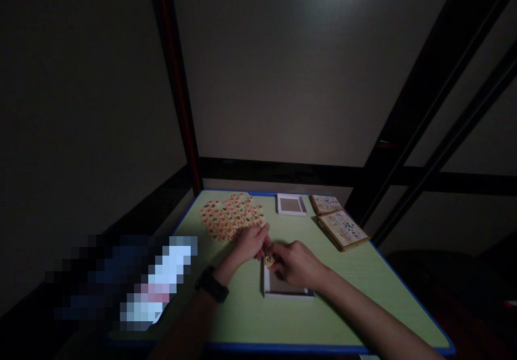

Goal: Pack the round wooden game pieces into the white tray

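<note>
My right hand [297, 263] is closed in a pinch on a round wooden Chinese chess piece [269, 262] with a dark character. It is over the left side of an open shallow box [288, 295] with white walls and a brown bottom. Close beside it, my left hand [251, 242] has its fingers curled together near that piece; what they hold, if anything, is hidden. A loose group of chess pieces [230, 217], marked with red and dark characters, lies beyond my left hand. A dark watch [212, 284] is on my left wrist.
A second shallow white box [291, 205] lies at the back of the green, blue-edged table [388, 317]. Two printed lids or flat boxes [343, 228] with brown edges are at the right rear. A blurred-out bright object [157, 284] shows at the left. Walls stand behind.
</note>
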Available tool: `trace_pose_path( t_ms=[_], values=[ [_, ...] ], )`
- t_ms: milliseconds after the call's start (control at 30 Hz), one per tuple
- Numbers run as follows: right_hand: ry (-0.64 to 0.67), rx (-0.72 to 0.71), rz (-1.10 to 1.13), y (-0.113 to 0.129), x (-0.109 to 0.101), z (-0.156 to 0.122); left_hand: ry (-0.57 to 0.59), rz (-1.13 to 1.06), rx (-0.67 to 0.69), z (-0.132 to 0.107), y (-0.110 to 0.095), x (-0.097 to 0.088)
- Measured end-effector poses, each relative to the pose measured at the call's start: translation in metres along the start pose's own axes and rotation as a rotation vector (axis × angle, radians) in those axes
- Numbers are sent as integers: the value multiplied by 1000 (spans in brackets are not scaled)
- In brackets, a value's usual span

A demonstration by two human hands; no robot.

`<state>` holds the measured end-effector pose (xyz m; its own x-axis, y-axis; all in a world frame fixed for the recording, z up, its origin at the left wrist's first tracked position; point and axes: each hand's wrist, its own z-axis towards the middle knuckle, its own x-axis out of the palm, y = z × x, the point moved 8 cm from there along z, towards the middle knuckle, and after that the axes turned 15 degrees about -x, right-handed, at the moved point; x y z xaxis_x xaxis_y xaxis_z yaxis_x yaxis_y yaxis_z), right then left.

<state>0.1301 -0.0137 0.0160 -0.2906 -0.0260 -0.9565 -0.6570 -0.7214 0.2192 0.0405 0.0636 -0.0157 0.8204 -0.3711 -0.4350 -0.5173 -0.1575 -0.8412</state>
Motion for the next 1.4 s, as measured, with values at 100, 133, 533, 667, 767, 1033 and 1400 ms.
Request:
trace_pose_path(
  t_ms=[100,133,533,667,767,1033,1400],
  values=[
    [-2,-1,0,3,-5,0,-20,29,-2,-1,0,-2],
    [-13,-2,0,4,-7,0,-31,49,3,-2,-1,-3],
    [-325,139,-46,-44,-51,10,-84,226,57,-9,-8,-2],
    [-231,138,-68,-67,-55,48,-122,291,131,-10,-13,-1],
    [-86,124,-140,-80,-48,87,-148,358,177,-14,-19,0],
    [102,47,-168,-96,-17,171,-157,419,188,-14,-18,4],
    [231,1,-204,-101,-4,205,-124,399,176,-13,-17,9]
  ],
)
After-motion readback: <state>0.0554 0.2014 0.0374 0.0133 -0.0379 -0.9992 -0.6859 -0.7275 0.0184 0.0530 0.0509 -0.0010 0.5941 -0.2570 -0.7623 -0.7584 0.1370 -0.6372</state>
